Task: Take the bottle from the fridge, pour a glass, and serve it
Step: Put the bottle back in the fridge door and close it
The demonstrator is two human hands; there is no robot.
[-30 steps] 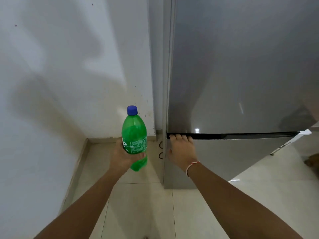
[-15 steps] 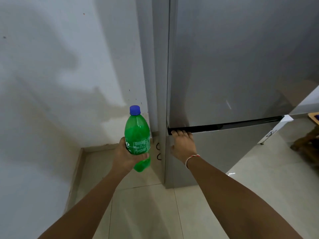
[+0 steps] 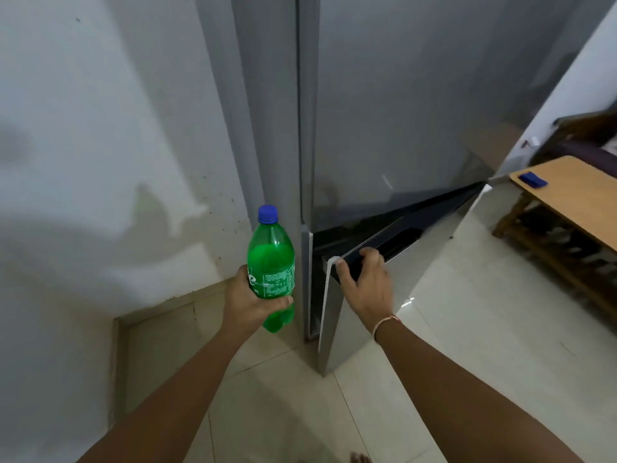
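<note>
Head view: left hand wrapped tight round green bottle, held upright, capped, just left of fridge. Right hand curled over top edge of lower door, standing ajar. Wooden table at right, no glass visible. Risk: swinging door clipping bottle; wet plastic slipping.

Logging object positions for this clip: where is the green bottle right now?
In the head view, the green bottle stands upright in the left hand, left of centre, just beside the fridge's left edge.
</note>
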